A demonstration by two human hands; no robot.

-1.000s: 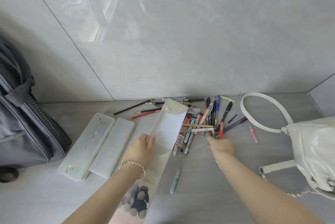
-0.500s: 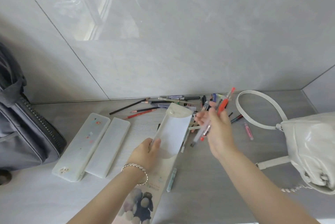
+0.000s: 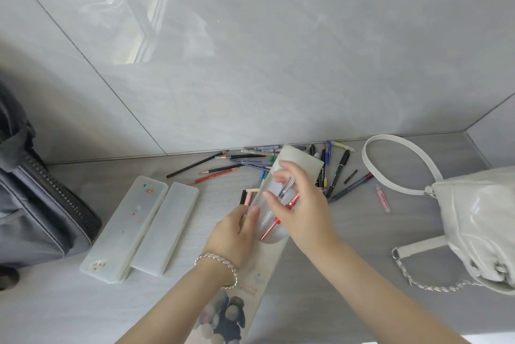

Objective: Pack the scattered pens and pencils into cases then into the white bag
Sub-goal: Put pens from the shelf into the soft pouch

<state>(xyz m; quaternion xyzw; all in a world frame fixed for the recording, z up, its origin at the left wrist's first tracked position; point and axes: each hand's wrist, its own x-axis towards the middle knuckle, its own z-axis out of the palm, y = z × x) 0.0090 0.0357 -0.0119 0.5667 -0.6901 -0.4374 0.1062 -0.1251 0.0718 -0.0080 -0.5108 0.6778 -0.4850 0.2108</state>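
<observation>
At frame centre, the left hand [image 3: 237, 228] is gripping the open case [image 3: 299, 165] while the right hand [image 3: 302, 211] is pinching two pens [image 3: 281, 211] (one red) over its mouth; the bag [image 3: 479, 221] is lying at right.

Surface: pale grey wood-grain floor [image 3: 362, 246], meeting a tiled wall along the upper middle of the frame. Lying directly on it: an open frosted case [image 3: 139, 228], left of centre, both halves flat; a long printed case [image 3: 252, 288], lower centre; loose pens and pencils [image 3: 331, 173], scattered near the wall, upper centre; one pink pen [image 3: 383, 198], apart to their right; a white bag [image 3: 479, 221], right edge; a dark grey bag [image 3: 33, 204], left edge.
</observation>
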